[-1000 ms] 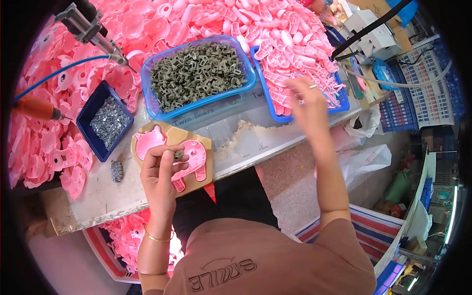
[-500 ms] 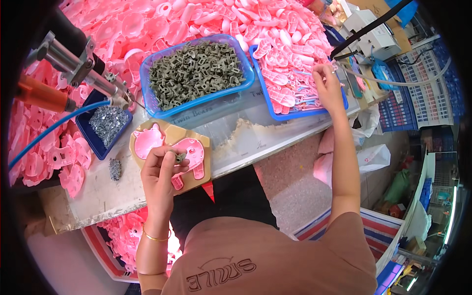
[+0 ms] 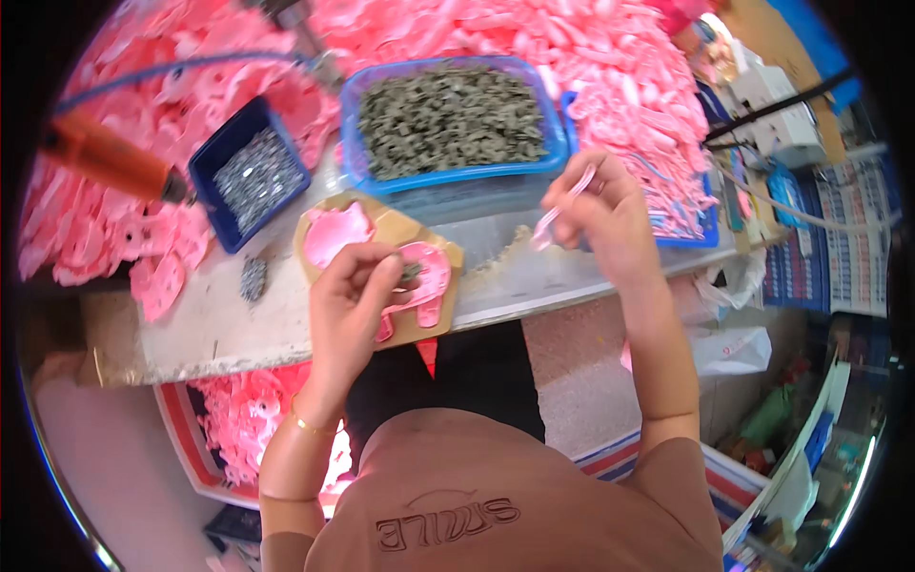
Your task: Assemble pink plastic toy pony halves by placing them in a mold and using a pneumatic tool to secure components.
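Head view: our left hand [image 3: 348, 300] pinches a small grey piece [image 3: 410, 275] onto the pink shape [image 3: 419, 286], our right hand [image 3: 600, 214] grips a thin pink strip [image 3: 562, 205] not yet added.

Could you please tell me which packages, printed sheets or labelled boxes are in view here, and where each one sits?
Printed chart sheet: far right, hanging; white and blue grid.
White plastic bag: right of the right hand's forearm, below the table edge; crumpled.
Cardboard box: upper right; brown, partly hidden.
Red, white and blue striped sack: on the floor, lower right.
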Demonstrator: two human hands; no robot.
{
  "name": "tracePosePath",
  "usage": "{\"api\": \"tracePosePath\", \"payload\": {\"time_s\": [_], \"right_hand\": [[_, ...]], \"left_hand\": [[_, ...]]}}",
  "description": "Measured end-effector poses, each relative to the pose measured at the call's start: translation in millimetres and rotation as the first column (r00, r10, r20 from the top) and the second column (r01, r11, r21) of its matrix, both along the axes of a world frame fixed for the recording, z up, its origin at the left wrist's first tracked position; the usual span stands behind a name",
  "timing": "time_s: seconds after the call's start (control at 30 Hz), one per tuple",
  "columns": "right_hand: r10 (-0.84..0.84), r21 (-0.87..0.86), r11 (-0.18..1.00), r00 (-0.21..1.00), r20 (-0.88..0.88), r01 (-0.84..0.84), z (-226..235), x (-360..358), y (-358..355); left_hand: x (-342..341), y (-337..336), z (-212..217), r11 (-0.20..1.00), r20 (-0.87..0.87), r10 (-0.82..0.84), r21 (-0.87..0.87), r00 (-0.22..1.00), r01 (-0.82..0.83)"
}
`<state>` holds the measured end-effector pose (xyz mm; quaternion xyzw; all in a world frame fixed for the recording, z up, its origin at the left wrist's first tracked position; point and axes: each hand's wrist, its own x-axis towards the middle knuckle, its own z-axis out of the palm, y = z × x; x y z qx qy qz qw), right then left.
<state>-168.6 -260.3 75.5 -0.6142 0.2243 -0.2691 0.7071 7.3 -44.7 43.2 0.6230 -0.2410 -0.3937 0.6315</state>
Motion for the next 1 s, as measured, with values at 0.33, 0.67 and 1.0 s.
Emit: {"api": "tracePosePath", "payload": {"time_s": [0.33, 0.67, 1.0], "right_hand": [[0.164, 0.097, 0.982, 0.987, 0.006, -0.163, -28.6, 50.2, 69.1], [-0.017, 0.103, 0.995, 0.997, 0.074, 0.009, -41.4, 52.5, 90.0], [0.363, -0.286, 0.845, 0.878, -0.313, -0.452, -13.8, 56.8, 78.2]], "left_hand": [[6.0, 9.0, -6.1, 0.999, -0.087, 0.043, 0.000, 0.995, -0.043], [3.0, 9.7, -5.3, 0.989, -0.186, 0.117, -0.067, 0.976, -0.132], [20.6, 24.7, -0.4, 0.994, -0.159, -0.091, 0.048, 0.983, 0.100]]}}
